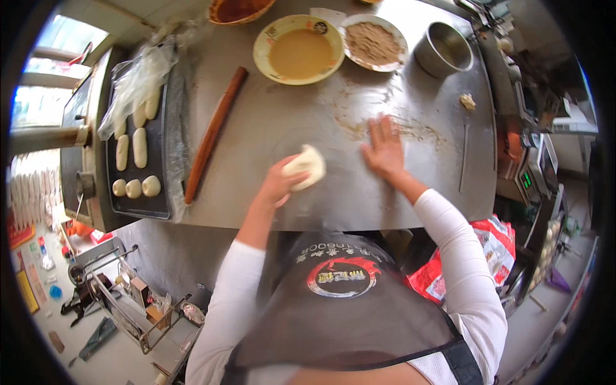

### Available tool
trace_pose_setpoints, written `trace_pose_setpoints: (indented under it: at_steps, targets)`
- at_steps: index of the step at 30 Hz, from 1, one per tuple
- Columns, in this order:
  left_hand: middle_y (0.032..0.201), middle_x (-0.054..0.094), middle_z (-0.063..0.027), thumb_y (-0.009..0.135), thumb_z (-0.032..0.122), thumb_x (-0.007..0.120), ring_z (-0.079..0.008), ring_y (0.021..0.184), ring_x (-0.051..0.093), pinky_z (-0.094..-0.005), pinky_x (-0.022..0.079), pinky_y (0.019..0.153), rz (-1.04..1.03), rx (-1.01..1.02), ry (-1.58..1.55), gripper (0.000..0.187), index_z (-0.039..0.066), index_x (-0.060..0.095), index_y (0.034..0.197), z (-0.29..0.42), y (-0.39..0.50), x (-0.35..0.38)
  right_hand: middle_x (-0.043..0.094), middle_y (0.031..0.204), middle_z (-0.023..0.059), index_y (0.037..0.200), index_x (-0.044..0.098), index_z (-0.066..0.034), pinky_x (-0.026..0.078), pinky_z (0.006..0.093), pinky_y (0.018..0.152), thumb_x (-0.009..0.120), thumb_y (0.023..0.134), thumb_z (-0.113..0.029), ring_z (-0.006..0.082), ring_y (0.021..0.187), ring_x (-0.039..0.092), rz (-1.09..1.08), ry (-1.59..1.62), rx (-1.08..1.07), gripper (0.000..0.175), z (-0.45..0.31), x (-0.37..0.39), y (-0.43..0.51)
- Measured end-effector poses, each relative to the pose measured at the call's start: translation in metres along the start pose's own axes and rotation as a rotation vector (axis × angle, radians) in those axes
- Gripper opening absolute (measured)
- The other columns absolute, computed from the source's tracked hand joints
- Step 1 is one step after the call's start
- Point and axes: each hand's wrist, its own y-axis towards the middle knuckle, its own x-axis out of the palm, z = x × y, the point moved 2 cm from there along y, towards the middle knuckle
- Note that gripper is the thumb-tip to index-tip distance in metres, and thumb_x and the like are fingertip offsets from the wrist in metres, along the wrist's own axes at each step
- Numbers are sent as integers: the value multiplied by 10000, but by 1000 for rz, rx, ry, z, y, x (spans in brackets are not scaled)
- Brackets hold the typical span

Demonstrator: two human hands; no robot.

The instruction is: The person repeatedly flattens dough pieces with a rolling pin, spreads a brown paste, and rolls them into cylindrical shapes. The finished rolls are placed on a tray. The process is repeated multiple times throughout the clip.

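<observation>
A pale lump of dough is in my left hand, held by the fingers and thumb over the steel worktop. My right hand lies to the right of it, palm down and fingers spread, seemingly flat against the steel. Brownish smears mark the surface around its fingertips. Left of the dough, a wooden rolling pin lies at a slant. Beyond the hands stand a bowl of yellowish liquid and a plate heaped with brown powder.
A black tray at the left bears dough rolls and balls, partly under plastic film. At the right are a metal pot, a dough scrap and a thin rod. A reddish bowl stands farther back.
</observation>
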Motion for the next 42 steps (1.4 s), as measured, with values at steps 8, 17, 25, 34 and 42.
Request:
trace_pose_setpoints:
  at_steps: [8, 17, 25, 34, 42]
  targets:
    - [985, 669, -120, 798, 273, 713, -223, 890, 632, -351, 492, 779, -61, -66, 614, 381, 25, 635, 1076, -69, 121, 130, 104, 1553, 144, 1479, 237, -153, 68, 505, 1135, 316, 969, -481, 329, 1433, 75, 37, -175, 296, 611, 102, -42, 19]
    - [873, 658, -190, 771, 517, 685, -376, 836, 629, -447, 493, 708, 363, 226, 1171, 509, 36, 583, 902, -46, 88, 69, 183, 1533, 156, 1454, 314, -166, 74, 514, 1133, 395, 919, -471, 334, 1421, 131, 32, -174, 147, 621, 40, -33, -3]
    - [648, 608, -174, 779, 720, 513, -341, 643, 614, -429, 478, 583, 643, 418, 1358, 719, 15, 559, 648, -32, 70, 29, 221, 1509, 203, 1431, 320, -62, 112, 524, 1127, 449, 912, -402, 360, 1408, 170, -6, 28, 71, 634, -71, -10, 20]
    - [638, 612, -87, 771, 606, 626, -224, 619, 611, -336, 464, 534, 730, 361, 1334, 536, 76, 607, 697, -18, 40, -47, 241, 1504, 185, 1436, 255, 7, 151, 430, 1148, 499, 893, -429, 319, 1413, 181, -230, 252, -453, 738, -156, -5, -18]
    - [1247, 490, -111, 749, 580, 642, -321, 1242, 376, -589, 249, 1016, 1414, 586, 1718, 681, 135, 475, 1236, 21, 14, -127, 242, 1490, 225, 1397, 284, 77, 149, 411, 1153, 518, 875, -440, 319, 1411, 186, -158, 404, -529, 771, -238, 9, -1]
